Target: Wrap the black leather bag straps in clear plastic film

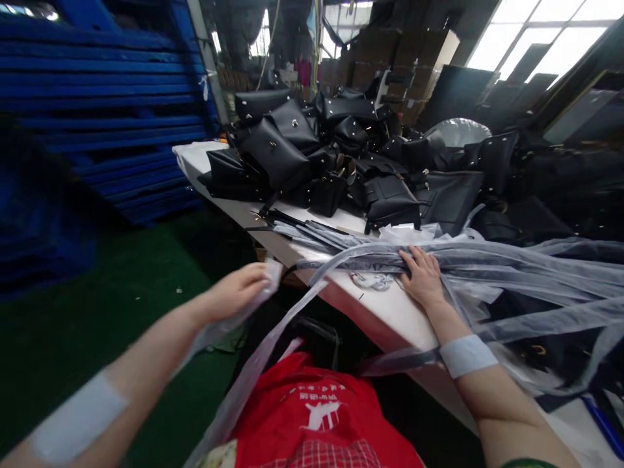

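My left hand (pixel 246 289) is closed on the end of a translucent plastic sleeve (pixel 273 273), off the table's near edge; part of the plastic trails down behind the forearm. My right hand (pixel 422 276) lies with its fingers apart on a bundle of black straps (pixel 361 261) in clear plastic sleeves, pressing on it at the table edge. One long plastic strip (pixel 302 300) curves from the bundle down past the red apron (pixel 316 390). Other plastic-covered straps (pixel 531 260) run off to the right.
Black leather bags (pixel 277 153) with metal fittings are heaped on the white table (pixel 390 312). Blue pallets (pixel 121 117) are stacked at the left above a green floor (pixel 146 279). Cardboard boxes (pixel 375 55) stand behind. A blue object (pixel 604 426) lies at the lower right.
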The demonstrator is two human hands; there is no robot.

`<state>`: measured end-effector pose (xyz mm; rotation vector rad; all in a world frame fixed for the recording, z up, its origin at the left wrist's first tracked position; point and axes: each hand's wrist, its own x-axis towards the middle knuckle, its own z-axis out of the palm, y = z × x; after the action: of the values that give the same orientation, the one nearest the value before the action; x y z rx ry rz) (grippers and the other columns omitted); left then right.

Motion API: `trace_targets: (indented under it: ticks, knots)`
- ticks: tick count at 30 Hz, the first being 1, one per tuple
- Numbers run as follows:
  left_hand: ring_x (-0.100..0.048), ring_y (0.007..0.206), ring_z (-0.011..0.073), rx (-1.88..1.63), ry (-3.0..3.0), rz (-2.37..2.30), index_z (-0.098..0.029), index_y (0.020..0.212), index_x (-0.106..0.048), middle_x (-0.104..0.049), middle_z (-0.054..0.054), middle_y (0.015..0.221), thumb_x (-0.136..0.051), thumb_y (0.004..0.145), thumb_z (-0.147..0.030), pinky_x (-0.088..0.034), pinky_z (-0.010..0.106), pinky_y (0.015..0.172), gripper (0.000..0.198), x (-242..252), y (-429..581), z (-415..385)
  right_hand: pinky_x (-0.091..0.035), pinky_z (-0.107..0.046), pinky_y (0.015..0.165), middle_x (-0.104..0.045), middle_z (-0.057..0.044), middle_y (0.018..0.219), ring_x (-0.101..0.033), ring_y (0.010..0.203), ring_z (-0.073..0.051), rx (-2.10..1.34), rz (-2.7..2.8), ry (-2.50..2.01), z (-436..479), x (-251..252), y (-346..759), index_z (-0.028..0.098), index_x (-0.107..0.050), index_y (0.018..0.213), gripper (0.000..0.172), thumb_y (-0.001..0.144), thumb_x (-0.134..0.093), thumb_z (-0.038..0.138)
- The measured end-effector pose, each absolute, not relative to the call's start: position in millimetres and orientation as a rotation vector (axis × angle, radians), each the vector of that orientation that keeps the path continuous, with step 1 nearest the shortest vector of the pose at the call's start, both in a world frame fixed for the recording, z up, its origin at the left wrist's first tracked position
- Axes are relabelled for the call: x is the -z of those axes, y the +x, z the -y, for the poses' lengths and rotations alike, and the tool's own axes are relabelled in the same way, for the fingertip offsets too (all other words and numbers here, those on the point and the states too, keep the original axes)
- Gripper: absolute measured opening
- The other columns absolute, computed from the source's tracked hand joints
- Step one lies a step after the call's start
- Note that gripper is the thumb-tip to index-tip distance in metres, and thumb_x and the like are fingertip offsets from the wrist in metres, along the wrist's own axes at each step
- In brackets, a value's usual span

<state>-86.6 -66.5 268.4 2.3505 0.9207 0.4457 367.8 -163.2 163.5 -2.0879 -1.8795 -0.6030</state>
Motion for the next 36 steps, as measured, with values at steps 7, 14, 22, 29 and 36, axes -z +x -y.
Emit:
trace_targets:
  ticks: [7,14,22,29,36]
  knots:
    - [-0.063,0.071,0.0172,-0.032,1.729,-0.697,-0.019,0.068,-0.058,-0.067,0.002,0.071,-0.060,0.082,-0.036,-0.048,0.028,0.073,0.022,-193.8,8.2,110.5,-0.023,-0.048,0.114,-0.044,-0.011,0.146,-0.037,0.135,-0.028,0.503,1.853,-2.080,164.0,-165.5,367.8,0.021,-0.052,0.135,0.054,0.081,-0.056,0.023]
    - [-0.029,0.037,0.0057,0.007,1.410,-0.942,-0.022,0.079,-0.042,-0.034,-0.011,0.054,-0.042,0.086,-0.060,-0.021,0.019,0.040,0.038,-123.5,16.8,125.4,-0.018,-0.051,0.114,-0.040,-0.011,0.149,-0.033,0.137,-0.031,0.304,1.834,-2.072,162.2,-172.0,373.1,0.020,-0.051,0.136,0.057,0.079,-0.060,0.024]
    - [-0.039,0.047,0.0074,0.144,1.375,-0.910,-0.014,0.092,-0.059,-0.044,-0.009,0.057,-0.077,0.064,-0.040,-0.031,0.022,0.048,0.042,-82.8,79.0,172.3,-0.015,-0.050,0.116,-0.039,-0.010,0.149,-0.030,0.139,-0.028,0.233,1.836,-2.048,164.6,-171.8,375.6,0.020,-0.049,0.137,0.059,0.079,-0.060,0.020]
    - [-0.061,0.070,0.0226,0.342,1.595,-0.885,-0.013,0.082,-0.068,-0.062,-0.001,0.067,-0.089,0.042,-0.024,-0.046,0.031,0.066,0.046,-54.4,127.9,210.2,-0.019,-0.051,0.115,-0.042,-0.010,0.148,-0.034,0.138,-0.029,0.278,1.828,-2.018,165.2,-172.9,375.3,0.021,-0.051,0.136,0.056,0.080,-0.059,0.021]
    - [-0.068,0.089,0.0267,0.084,1.779,-1.168,-0.014,0.095,-0.066,-0.072,0.010,0.094,-0.065,0.074,-0.018,-0.050,0.033,0.076,0.022,-70.8,111.6,198.8,-0.025,-0.052,0.113,-0.047,-0.010,0.145,-0.039,0.136,-0.029,0.350,1.850,-1.957,164.4,-167.8,379.4,0.023,-0.052,0.135,0.054,0.081,-0.057,0.023]
